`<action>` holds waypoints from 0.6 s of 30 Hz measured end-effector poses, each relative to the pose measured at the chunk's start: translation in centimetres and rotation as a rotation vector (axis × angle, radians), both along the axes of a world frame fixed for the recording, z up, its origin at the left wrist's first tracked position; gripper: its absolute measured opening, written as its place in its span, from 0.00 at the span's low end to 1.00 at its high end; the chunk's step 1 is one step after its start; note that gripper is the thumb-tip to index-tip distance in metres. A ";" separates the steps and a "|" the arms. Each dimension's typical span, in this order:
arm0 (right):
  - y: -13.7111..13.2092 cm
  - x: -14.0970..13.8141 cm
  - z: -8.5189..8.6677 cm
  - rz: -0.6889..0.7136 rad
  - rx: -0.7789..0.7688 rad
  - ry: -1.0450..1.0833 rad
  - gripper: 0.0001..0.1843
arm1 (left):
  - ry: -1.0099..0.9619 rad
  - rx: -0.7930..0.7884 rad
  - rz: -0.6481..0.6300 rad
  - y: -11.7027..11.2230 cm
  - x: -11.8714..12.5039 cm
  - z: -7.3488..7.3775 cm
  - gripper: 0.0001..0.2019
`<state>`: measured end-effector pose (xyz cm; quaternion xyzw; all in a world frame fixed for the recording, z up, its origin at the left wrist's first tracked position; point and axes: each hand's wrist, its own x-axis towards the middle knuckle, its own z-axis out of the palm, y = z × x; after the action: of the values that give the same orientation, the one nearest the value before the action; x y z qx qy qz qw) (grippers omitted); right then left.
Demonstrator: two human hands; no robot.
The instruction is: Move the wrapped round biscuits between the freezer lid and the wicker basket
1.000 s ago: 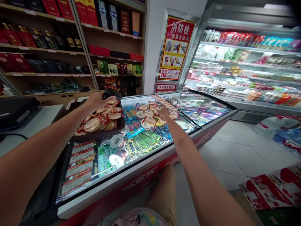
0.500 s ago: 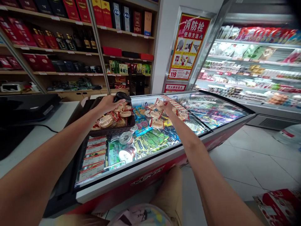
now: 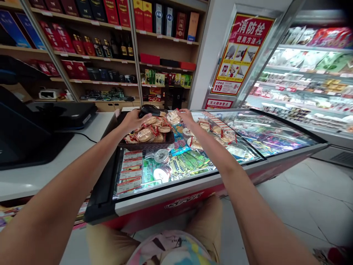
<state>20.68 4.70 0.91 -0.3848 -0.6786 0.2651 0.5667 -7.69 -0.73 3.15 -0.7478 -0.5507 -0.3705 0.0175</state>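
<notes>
My left hand [image 3: 134, 120] is closed round a black device [image 3: 150, 110] that looks like a handheld barcode scanner, above the back of a dark brown woven basket [image 3: 146, 145]. Round flat pastries in clear wrappers with red edges [image 3: 145, 134] are heaped in the basket. My right hand [image 3: 186, 117] pinches one wrapped pastry [image 3: 173, 117] by its wrapper, at the basket's right side. More wrapped pastries [image 3: 217, 130] lie loose on the freezer's glass top, to the right of that hand.
Under the glass of the chest freezer [image 3: 193, 179] lie ice cream packs and tubs. A white counter [image 3: 102, 129] with a black machine [image 3: 68, 114] stands at left. Behind are shelves of boxes and bottles [image 3: 165, 48], and a lit refrigerated display [image 3: 309, 73] is at right.
My right hand has brought a wrapped pastry leftward from the loose pile to the basket's side. My left hand stays at the basket with the scanner. The view has swung left.
</notes>
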 end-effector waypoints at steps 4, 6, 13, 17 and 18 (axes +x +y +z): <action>-2.8 0.1 -0.8 0.025 -0.023 -0.020 0.25 | -0.030 -0.067 0.009 -0.7 0.8 -0.1 0.27; -3.7 0.2 -1.2 0.024 -0.029 -0.037 0.28 | -0.045 -0.084 0.015 -1.0 1.3 0.0 0.27; -2.5 -1.2 -1.2 0.001 -0.066 -0.007 0.25 | -0.043 -0.075 0.018 -1.2 0.8 0.4 0.26; -0.6 -3.8 -0.4 0.031 -0.076 -0.020 0.24 | -0.016 -0.089 0.058 -1.3 -1.0 0.1 0.27; -0.1 -4.7 -0.3 0.010 -0.094 -0.069 0.24 | -0.020 -0.093 0.064 -1.4 -1.6 0.0 0.27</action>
<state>15.95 4.59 0.65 -0.4167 -0.6864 0.2861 0.5229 -9.30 -2.15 3.13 -0.7262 -0.5910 -0.3512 -0.0108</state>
